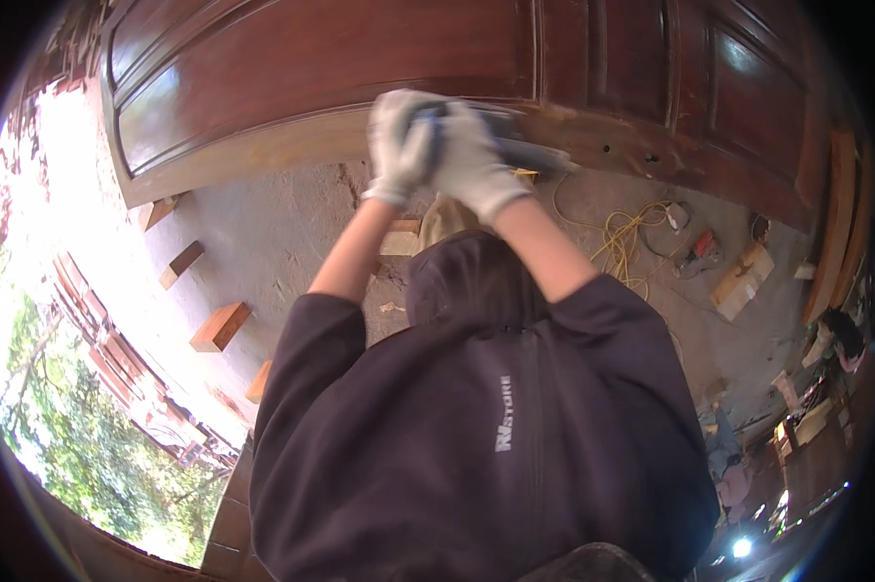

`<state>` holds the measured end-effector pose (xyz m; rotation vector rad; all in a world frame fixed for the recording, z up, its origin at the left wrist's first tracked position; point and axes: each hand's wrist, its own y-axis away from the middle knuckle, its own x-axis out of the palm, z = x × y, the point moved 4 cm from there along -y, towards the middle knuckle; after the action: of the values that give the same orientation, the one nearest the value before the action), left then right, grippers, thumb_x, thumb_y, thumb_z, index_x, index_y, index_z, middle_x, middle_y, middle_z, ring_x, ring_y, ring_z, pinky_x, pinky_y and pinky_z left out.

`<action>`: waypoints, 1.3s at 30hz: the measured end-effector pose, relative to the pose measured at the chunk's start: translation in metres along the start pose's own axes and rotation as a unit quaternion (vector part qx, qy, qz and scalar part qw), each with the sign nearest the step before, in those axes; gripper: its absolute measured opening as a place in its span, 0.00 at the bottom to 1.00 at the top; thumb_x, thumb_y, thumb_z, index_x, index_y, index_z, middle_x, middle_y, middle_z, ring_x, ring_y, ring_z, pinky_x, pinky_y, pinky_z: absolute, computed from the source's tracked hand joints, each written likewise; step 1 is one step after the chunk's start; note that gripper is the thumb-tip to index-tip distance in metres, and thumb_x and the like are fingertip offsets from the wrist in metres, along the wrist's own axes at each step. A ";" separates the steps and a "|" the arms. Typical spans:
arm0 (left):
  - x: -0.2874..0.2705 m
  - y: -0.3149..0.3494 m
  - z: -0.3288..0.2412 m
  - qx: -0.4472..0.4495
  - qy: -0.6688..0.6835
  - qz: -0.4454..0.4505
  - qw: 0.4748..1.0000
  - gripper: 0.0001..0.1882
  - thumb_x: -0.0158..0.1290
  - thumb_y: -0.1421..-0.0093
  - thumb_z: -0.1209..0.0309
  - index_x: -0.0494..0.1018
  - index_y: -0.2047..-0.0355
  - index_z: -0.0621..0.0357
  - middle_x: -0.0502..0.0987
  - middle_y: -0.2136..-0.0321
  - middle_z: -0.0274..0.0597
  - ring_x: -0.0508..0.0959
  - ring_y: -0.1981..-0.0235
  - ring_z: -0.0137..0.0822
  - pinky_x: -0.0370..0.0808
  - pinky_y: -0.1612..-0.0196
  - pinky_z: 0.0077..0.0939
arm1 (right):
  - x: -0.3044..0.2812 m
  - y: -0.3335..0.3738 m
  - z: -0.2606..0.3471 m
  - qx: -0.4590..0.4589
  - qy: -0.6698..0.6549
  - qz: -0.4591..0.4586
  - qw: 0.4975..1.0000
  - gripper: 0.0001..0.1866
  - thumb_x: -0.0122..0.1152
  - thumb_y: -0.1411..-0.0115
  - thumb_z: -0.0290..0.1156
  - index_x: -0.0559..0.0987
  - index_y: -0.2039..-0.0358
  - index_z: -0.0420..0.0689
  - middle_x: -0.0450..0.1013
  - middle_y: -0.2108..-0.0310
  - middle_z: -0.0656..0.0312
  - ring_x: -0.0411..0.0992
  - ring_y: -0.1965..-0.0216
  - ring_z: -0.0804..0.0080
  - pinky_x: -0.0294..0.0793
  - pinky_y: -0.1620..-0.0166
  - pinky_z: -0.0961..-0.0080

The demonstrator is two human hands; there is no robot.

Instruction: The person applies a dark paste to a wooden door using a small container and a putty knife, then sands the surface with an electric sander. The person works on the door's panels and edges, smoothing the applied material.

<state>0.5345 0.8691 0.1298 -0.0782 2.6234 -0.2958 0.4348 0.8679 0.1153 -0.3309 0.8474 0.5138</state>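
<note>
A large reddish-brown panelled door [408, 63] lies across the far side, with a pale bare-wood strip along its near edge. Both my hands wear white gloves and are closed round a dark blue-grey hand-held tool [534, 155] at that edge. The tool is smeared by motion, and its exact kind cannot be made out. My left hand [399, 145] grips its left end. Close beside it, my right hand [471, 160] wraps over the tool, whose long flat part sticks out to the right. The gloves hide most of its body.
A tangle of yellow cord [624, 238] lies on the concrete floor, near a red power tool [704, 249]. Wooden blocks [221, 327] are spread on the left; another block [743, 279] lies at right. Long boards [833, 228] stand at the right edge.
</note>
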 end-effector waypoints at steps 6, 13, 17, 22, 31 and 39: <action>0.164 -0.027 -0.101 0.064 0.049 0.105 0.991 0.14 0.52 0.47 0.60 0.80 0.68 0.54 0.79 0.66 0.47 0.75 0.59 0.49 0.70 0.51 0.43 | -0.125 0.114 -0.111 0.200 0.059 0.021 0.978 0.15 0.67 0.48 0.37 0.80 0.61 0.47 0.80 0.61 0.59 0.78 0.57 0.62 0.76 0.50 0.65; 0.235 -0.031 -0.128 0.017 0.073 0.104 0.992 0.15 0.53 0.46 0.57 0.79 0.67 0.52 0.77 0.66 0.47 0.74 0.57 0.48 0.69 0.50 0.42 | -0.176 0.147 -0.150 0.142 0.197 0.064 0.968 0.20 0.68 0.48 0.37 0.79 0.55 0.48 0.79 0.55 0.58 0.77 0.51 0.64 0.75 0.48 0.68; 0.169 -0.026 -0.099 -0.004 0.086 0.074 0.993 0.13 0.50 0.44 0.61 0.79 0.67 0.55 0.77 0.66 0.47 0.74 0.58 0.49 0.69 0.50 0.44 | -0.125 0.109 -0.124 0.095 0.206 0.108 0.968 0.14 0.64 0.46 0.39 0.79 0.60 0.48 0.80 0.62 0.61 0.78 0.59 0.66 0.77 0.55 0.68; 0.061 -0.012 -0.032 0.006 0.070 0.038 0.997 0.14 0.49 0.44 0.62 0.79 0.67 0.58 0.79 0.67 0.51 0.75 0.60 0.52 0.70 0.52 0.45 | -0.049 0.033 -0.033 0.022 0.101 0.045 0.994 0.06 0.62 0.49 0.36 0.80 0.71 0.51 0.80 0.72 0.59 0.80 0.68 0.63 0.79 0.63 0.65; 0.052 -0.007 -0.030 -0.016 0.079 0.089 0.993 0.18 0.48 0.42 0.60 0.78 0.64 0.63 0.79 0.64 0.52 0.76 0.57 0.49 0.71 0.49 0.40 | -0.044 0.036 -0.022 0.092 0.069 0.050 0.992 0.08 0.60 0.47 0.35 0.81 0.66 0.50 0.81 0.70 0.60 0.80 0.65 0.61 0.77 0.59 0.60; 0.168 -0.026 -0.102 -0.047 0.086 0.134 0.986 0.14 0.51 0.42 0.60 0.78 0.65 0.57 0.76 0.66 0.52 0.73 0.57 0.53 0.69 0.49 0.44 | -0.124 0.111 -0.107 0.146 0.115 0.006 0.983 0.16 0.63 0.46 0.38 0.79 0.58 0.47 0.80 0.61 0.58 0.79 0.57 0.63 0.76 0.53 0.68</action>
<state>0.3379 0.8450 0.1433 0.2777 2.7757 -0.0876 0.2383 0.8720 0.1365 -0.1148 1.1342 0.3593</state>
